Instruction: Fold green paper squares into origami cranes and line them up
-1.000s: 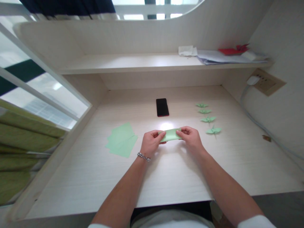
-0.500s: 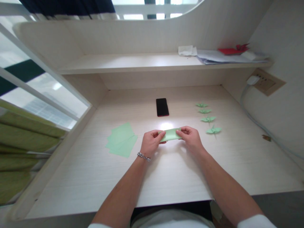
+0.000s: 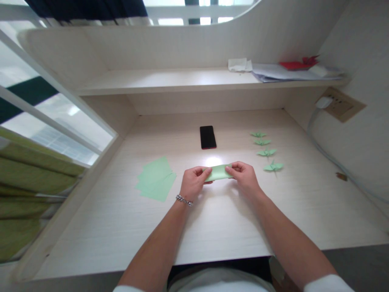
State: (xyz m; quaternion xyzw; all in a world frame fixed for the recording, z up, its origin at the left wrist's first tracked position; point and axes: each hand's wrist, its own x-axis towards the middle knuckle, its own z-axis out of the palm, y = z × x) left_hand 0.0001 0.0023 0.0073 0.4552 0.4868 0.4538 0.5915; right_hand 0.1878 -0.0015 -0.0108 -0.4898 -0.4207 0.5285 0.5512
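Observation:
A folded strip of light green paper (image 3: 219,172) is stretched level between my two hands, over the middle of the desk. My left hand (image 3: 193,181) pinches its left end, thumb on top and fingers beneath. At the other end, my right hand (image 3: 244,177) grips it the same way. Left of my hands lies a fanned pile of green paper sheets (image 3: 156,178). To the right, several folded green paper cranes stand in a column, the nearest crane (image 3: 273,166) being closest to my right hand.
A black phone (image 3: 208,137) lies on the desk (image 3: 221,231) beyond my hands. The shelf (image 3: 170,79) above carries papers (image 3: 279,73) and a red folded piece (image 3: 309,61). A cable (image 3: 325,151) runs from the wall socket (image 3: 342,106) down the right side.

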